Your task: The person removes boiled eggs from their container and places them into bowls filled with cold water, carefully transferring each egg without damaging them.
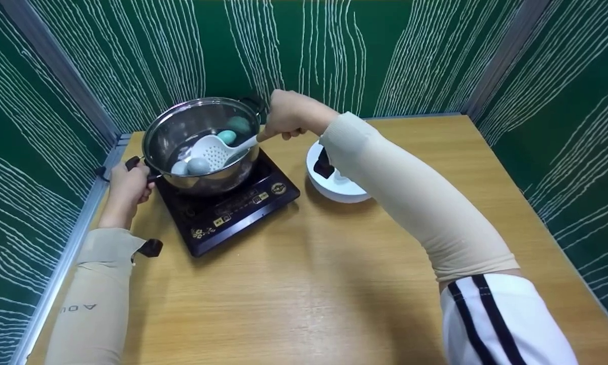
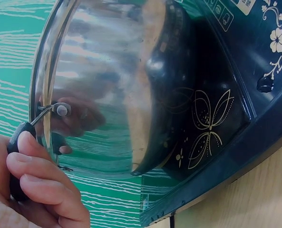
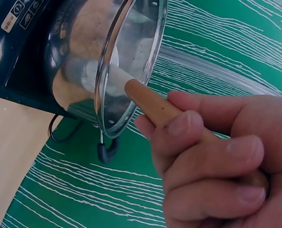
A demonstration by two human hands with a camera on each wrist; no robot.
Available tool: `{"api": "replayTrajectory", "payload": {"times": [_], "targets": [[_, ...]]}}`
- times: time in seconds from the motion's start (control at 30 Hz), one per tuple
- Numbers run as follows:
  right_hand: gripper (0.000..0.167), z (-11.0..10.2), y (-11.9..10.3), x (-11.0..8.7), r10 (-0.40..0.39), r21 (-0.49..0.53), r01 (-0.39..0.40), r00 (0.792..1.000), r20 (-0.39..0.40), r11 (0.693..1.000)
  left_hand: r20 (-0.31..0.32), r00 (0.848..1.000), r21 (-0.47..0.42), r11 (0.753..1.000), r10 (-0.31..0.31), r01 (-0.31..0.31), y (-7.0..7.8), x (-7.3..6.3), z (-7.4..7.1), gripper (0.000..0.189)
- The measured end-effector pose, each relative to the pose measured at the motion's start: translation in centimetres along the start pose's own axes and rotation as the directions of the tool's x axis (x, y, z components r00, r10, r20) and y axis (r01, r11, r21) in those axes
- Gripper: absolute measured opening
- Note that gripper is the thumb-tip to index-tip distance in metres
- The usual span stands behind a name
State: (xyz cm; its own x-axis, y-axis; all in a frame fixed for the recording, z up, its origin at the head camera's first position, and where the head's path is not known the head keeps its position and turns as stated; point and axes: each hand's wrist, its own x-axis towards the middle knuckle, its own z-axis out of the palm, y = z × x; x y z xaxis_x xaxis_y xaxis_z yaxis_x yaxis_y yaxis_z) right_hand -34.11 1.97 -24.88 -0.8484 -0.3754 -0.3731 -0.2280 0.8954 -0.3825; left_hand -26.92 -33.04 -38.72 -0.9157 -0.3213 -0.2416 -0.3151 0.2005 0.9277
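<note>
A shiny steel pot [image 1: 207, 183] stands on the black induction cooker [image 1: 243, 218]. My left hand [image 1: 128, 185] grips its near-left handle [image 2: 20, 161], fingers curled round the black grip. In my right hand [image 1: 287, 114] is a pale skimmer [image 1: 212, 152], held by its wooden handle [image 3: 152, 102] from above the pot's right rim. The skimmer's perforated head is down inside the pot. Beside the head lie a teal egg [image 1: 226, 137] and two greyish-blue eggs, one of them [image 1: 198, 166] at the head's left edge.
A white bowl [image 1: 340, 196] sits right of the cooker, partly hidden by my right sleeve. The pot's far handle [image 1: 253, 103] points toward the green, white-lined back wall [image 1: 334, 61]. Similar walls enclose the wooden table [image 1: 283, 294] left and right.
</note>
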Motion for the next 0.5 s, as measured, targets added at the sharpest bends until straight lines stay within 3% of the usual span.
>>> {"api": "replayTrajectory", "payload": {"times": [0.23,0.5], "targets": [[0.03,-0.2,1.3,0.1,-0.034,0.11,0.03,0.999,0.039,0.994,0.009,1.0,-0.001,1.0,-0.006,0.006,0.1,0.1,0.0,0.007],[0.021,-0.1,3.1,0.2,-0.025,0.273,0.013,0.999,0.039,0.962,0.0,1.0,0.001,1.0,0.022,-0.022,-0.1,0.2,-0.1,0.004]]}}
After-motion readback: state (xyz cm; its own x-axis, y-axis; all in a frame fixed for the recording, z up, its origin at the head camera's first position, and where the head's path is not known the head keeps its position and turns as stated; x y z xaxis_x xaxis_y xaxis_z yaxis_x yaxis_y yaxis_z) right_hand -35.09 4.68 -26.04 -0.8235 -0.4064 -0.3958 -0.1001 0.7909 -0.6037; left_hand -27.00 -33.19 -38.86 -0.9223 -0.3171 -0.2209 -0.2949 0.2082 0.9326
